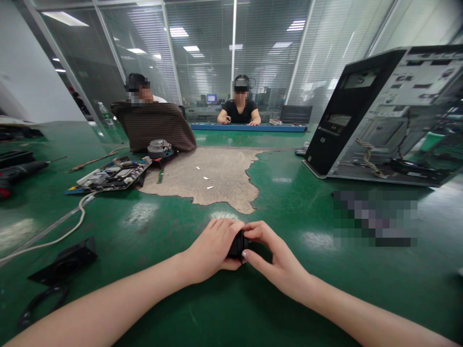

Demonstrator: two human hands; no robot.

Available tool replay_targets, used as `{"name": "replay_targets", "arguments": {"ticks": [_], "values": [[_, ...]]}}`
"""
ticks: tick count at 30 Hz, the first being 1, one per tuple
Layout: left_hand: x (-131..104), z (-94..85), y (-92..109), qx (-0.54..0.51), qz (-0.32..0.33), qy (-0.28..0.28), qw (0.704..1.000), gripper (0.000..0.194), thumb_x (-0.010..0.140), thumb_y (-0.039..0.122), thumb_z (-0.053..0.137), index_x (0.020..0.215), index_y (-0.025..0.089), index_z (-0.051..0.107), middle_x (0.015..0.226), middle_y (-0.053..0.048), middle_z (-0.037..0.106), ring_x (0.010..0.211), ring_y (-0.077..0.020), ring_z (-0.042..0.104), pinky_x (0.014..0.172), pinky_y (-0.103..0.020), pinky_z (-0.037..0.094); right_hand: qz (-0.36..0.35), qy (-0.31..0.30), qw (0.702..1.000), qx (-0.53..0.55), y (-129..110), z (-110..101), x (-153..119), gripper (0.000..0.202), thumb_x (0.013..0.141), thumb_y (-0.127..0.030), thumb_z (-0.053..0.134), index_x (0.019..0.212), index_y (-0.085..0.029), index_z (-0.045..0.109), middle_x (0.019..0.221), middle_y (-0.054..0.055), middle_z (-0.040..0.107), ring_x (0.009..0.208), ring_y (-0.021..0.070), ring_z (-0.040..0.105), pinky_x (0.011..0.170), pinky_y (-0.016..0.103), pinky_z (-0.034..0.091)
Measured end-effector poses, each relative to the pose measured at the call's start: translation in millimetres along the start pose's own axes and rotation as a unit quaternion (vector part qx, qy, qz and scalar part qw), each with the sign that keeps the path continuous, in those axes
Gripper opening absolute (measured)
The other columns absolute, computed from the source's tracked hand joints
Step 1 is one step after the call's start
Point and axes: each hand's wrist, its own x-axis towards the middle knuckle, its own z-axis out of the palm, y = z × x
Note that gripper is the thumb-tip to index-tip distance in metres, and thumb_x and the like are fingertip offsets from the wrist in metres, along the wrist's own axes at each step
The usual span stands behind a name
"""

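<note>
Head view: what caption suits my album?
Left hand and right hand hold a black part at a green table; an opened computer case stands beyond.

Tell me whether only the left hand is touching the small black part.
No, the left hand grips the black part while the right hand touches its right edge.

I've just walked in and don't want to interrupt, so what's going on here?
Someone has a small black part in both hands at a green table. The left hand wraps it; the right hand has thumb and fingers at its right end. An open computer case stands to the right, and a circuit board lies to the left.
</note>
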Motion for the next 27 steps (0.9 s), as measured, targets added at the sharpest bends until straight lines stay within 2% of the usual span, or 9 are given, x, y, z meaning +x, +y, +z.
{"name": "replay_targets", "arguments": {"ticks": [2, 7, 9, 15, 17, 20, 24, 27], "values": [[0.3, 0.7, -0.2, 0.000, 0.000, 0.003, 1.000, 0.059, 0.067, 0.022, 0.062, 0.115, 0.020, 0.030, 0.107, -0.008, 0.051, 0.096, -0.0242, 0.049, 0.080, -0.038, 0.038, 0.008, 0.005, 1.000, 0.015, 0.8, 0.7, 0.1, 0.013, 0.079, -0.015, 0.052, 0.090, -0.021, 0.048, 0.100, 0.005, 0.051, 0.095, 0.0182, 0.051, 0.084, 0.036, 0.045], [0.8, 1.7, -0.3, 0.008, 0.000, 0.002, 1.000, 0.059, 0.066, 0.021, 0.062, 0.115, 0.019, 0.030, 0.106, -0.007, 0.051, 0.094, -0.0239, 0.049, 0.080, -0.038, 0.038, 0.041, -0.014, 0.998, 0.037, 2.5, 2.3, 1.0, 0.026, 0.080, -0.013, 0.050, 0.104, -0.021, 0.043, 0.099, 0.004, 0.052, 0.093, 0.0164, 0.054, 0.085, 0.035, 0.046], [0.8, 1.4, -0.2, 0.010, -0.003, -0.002, 1.000, 0.059, 0.066, 0.021, 0.062, 0.116, 0.019, 0.029, 0.106, -0.008, 0.051, 0.094, -0.0240, 0.049, 0.080, -0.038, 0.038, 0.040, -0.023, 0.998, 0.032, 2.0, 1.8, 0.8, 0.026, 0.079, -0.013, 0.050, 0.103, -0.021, 0.044, 0.097, 0.004, 0.052, 0.090, 0.0162, 0.054, 0.083, 0.035, 0.047], [0.3, 1.6, -0.9, 0.002, -0.001, -0.001, 1.000, 0.060, 0.067, 0.023, 0.062, 0.116, 0.020, 0.029, 0.109, -0.008, 0.051, 0.097, -0.0247, 0.049, 0.080, -0.039, 0.038, -0.033, 0.006, 0.999, -0.026, -1.5, -1.5, -0.8, 0.015, 0.079, -0.015, 0.052, 0.091, -0.022, 0.050, 0.102, 0.006, 0.050, 0.097, 0.0191, 0.050, 0.085, 0.037, 0.044], [0.3, 2.4, -1.2, 0.003, 0.002, 0.003, 1.000, 0.060, 0.067, 0.024, 0.062, 0.116, 0.020, 0.029, 0.109, -0.008, 0.051, 0.097, -0.0248, 0.049, 0.080, -0.039, 0.038, -0.035, 0.015, 0.999, -0.026, -1.0, -1.3, -0.2, 0.010, 0.080, -0.016, 0.051, 0.088, -0.022, 0.051, 0.101, 0.006, 0.050, 0.097, 0.0191, 0.050, 0.085, 0.037, 0.043], [0.4, 2.9, -1.1, 0.010, 0.002, 0.006, 1.000, 0.060, 0.066, 0.024, 0.063, 0.116, 0.019, 0.029, 0.107, -0.008, 0.051, 0.095, -0.0244, 0.049, 0.080, -0.038, 0.038, -0.002, 0.019, 1.000, 0.008, 1.1, 0.5, 1.6, 0.018, 0.079, -0.014, 0.052, 0.094, -0.022, 0.048, 0.099, 0.005, 0.051, 0.095, 0.0179, 0.052, 0.084, 0.036, 0.045], [0.4, 1.7, -0.2, 0.017, 0.000, -0.001, 1.000, 0.060, 0.067, 0.023, 0.063, 0.115, 0.019, 0.029, 0.106, -0.008, 0.051, 0.095, -0.0241, 0.048, 0.080, -0.038, 0.038, 0.057, -0.010, 0.997, 0.047, 1.8, 1.8, 2.7, 0.025, 0.079, -0.014, 0.052, 0.102, -0.020, 0.044, 0.097, 0.004, 0.054, 0.091, 0.0166, 0.055, 0.083, 0.036, 0.047], [0.3, 0.0, 0.5, 0.018, -0.002, -0.007, 1.000, 0.060, 0.067, 0.022, 0.063, 0.116, 0.019, 0.028, 0.106, -0.008, 0.050, 0.094, -0.0242, 0.048, 0.080, -0.038, 0.038, 0.052, -0.025, 0.997, 0.048, 0.0, 0.9, 1.4, 0.023, 0.079, -0.013, 0.052, 0.100, -0.020, 0.045, 0.093, 0.003, 0.055, 0.088, 0.0163, 0.056, 0.081, 0.035, 0.048]]}}
